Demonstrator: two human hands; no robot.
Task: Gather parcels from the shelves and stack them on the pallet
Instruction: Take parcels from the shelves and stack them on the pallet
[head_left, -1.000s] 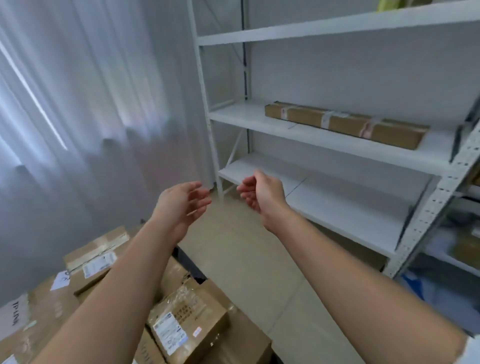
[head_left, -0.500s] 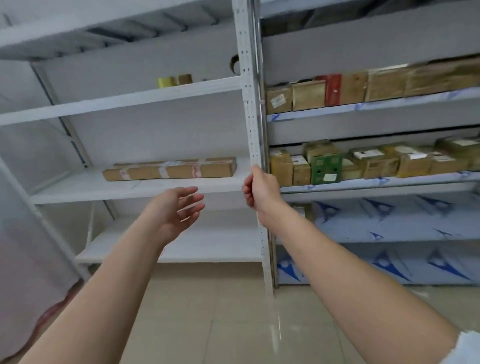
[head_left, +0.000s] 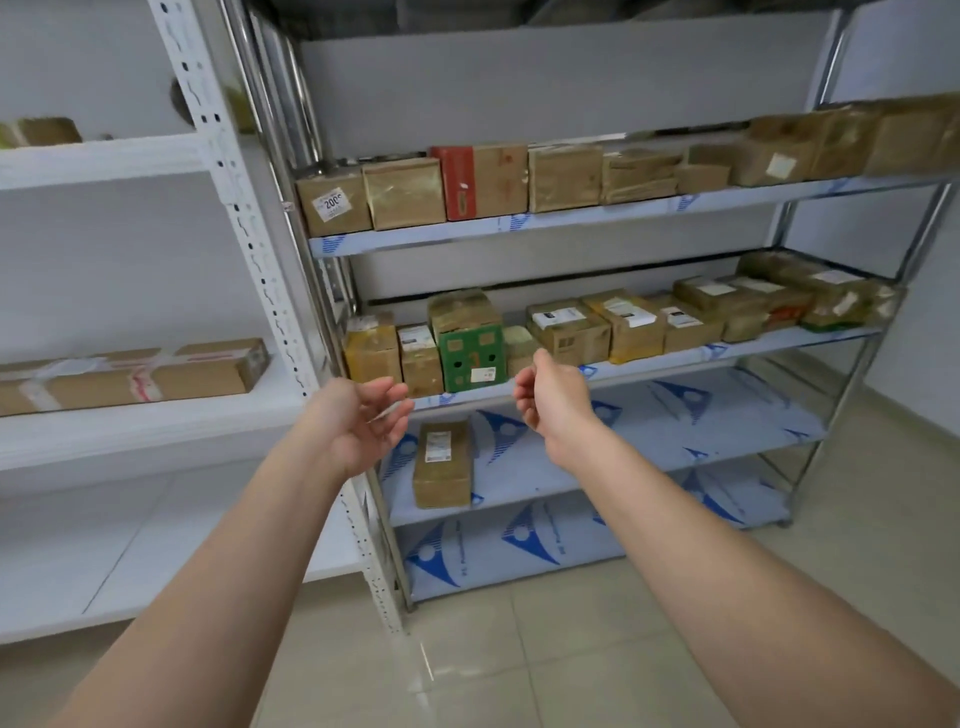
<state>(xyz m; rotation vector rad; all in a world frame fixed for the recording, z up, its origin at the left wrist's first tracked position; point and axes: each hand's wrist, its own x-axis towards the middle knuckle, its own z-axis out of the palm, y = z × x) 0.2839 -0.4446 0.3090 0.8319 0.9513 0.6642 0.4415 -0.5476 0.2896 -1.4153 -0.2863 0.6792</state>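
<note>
Both my arms reach forward toward a metal shelf rack (head_left: 613, 371). My left hand (head_left: 358, 423) and my right hand (head_left: 550, 397) are held out with loosely curled fingers, palms facing each other, holding nothing. Just beyond them on the middle shelf stand several brown parcels and a green box (head_left: 472, 356). More cardboard parcels (head_left: 405, 192) line the upper shelf. One brown parcel (head_left: 444, 465) lies alone on the lower shelf below my hands. The pallet is out of view.
A white shelf unit (head_left: 156, 410) stands to the left and carries a long flat taped parcel (head_left: 130, 374). Its perforated upright (head_left: 244, 218) meets the metal rack's post. Beige tiled floor (head_left: 519, 649) lies in front. The metal rack's bottom shelves show blue-printed film.
The view has swung right from the pallet of boxes and the white shelves to the metal rack. My hands stay raised and empty, now in front of the middle shelf's parcels.
</note>
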